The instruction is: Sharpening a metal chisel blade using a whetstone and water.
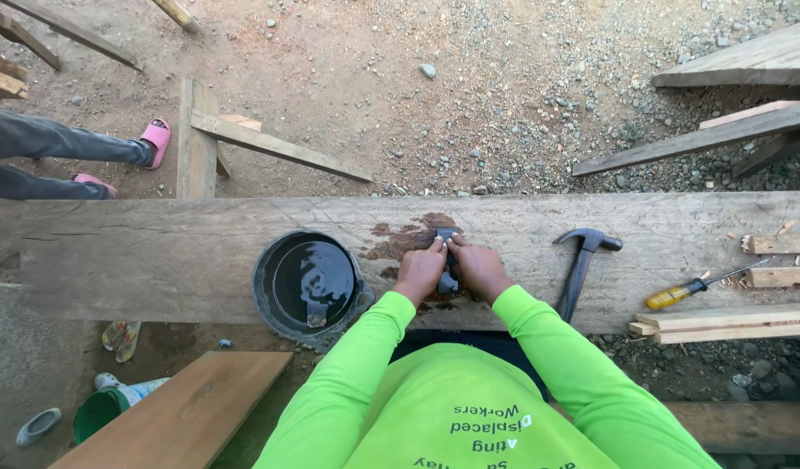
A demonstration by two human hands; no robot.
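left hand (419, 271): mine, centre of frame, fingers curled down onto a small dark block (448, 260), pressing it flat on the plank (157, 252).
right hand (478, 267): closed on the same block from the other side, thumbs nearly meeting.
block: sits on a dark wet patch (413, 236) just above my knuckles; what it is, can't tell.
doing it well: my read, keep both hands low, even pressure, block flat, keep the patch wet.
black basin (306, 282): just left of my left hand, dark liquid, something small lying in it.
hammer (582, 260): right of my right hand, head up, handle toward me.
screwdriver (691, 288): yellow handle, further right, beside wood offcuts (721, 321).
packages/labels: none on the plank; green container (105, 408), lower left, no label readable.
other person: legs and pink sandal (156, 139), upper left.
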